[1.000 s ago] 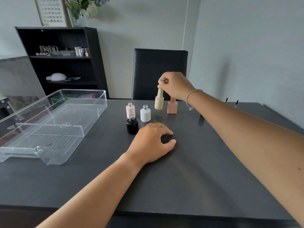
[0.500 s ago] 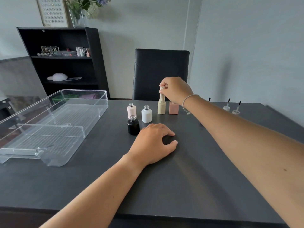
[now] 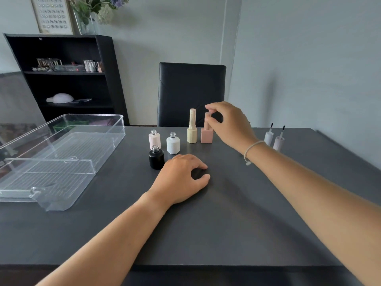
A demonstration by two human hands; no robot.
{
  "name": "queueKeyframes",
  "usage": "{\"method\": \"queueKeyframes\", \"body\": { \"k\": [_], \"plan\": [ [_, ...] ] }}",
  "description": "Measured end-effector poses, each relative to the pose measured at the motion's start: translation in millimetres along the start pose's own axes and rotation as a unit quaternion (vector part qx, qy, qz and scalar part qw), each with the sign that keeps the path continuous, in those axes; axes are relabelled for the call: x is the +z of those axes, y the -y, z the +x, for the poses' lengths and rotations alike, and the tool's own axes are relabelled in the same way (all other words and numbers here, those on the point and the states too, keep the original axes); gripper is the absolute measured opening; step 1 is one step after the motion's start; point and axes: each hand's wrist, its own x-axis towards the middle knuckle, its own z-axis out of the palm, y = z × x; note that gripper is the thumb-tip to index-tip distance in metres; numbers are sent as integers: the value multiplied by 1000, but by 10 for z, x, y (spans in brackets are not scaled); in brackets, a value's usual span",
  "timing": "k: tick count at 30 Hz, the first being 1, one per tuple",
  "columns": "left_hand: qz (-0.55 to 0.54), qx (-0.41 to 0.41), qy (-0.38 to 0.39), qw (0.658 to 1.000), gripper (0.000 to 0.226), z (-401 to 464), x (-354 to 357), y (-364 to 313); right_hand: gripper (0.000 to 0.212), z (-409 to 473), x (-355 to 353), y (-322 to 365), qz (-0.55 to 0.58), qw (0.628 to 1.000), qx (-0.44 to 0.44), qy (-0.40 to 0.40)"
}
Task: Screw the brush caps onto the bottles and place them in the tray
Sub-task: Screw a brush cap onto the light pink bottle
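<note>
A person sits at a dark table point(image 3: 237, 213). Five small bottles stand in a loose group near its middle. Two carry tall brush caps: a pale yellow bottle point(image 3: 192, 135) and, just beside it, a square pink bottle point(image 3: 206, 135). The right hand point(image 3: 231, 123) reaches over and pinches the top of the pink bottle's cap between thumb and fingertips; whether that cap is fully tightened cannot be told.

Three bottles have bare open necks: a pale pink bottle point(image 3: 154, 138), a white bottle point(image 3: 173, 143) and a black bottle point(image 3: 156, 157). The left hand point(image 3: 181, 176) rests palm-down on the table beside the black bottle, fingers loosely curled, holding nothing.

Two loose brush caps point(image 3: 273, 139) stand bristles-up at the far right.

The clear plastic tray point(image 3: 99, 162) on the left holds no bottles, so most of the work appears to remain.

No brand, label or readable writing shows on anything.
</note>
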Motion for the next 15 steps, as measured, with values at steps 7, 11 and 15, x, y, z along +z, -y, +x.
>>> {"method": "queueKeyframes", "body": {
  "k": [7,11,15],
  "plan": [
    [6,1,3,1000,28,0,0,6,12,-628,-505,-403,41,973,46,-223],
    [5,-4,11,1000,28,-4,-2,26,36,-764,-677,-692,35,952,173,-252],
    [5,-4,16,1000,27,-8,-6,19,49,-821,-608,-846,18,943,303,-135]
  ]
}}
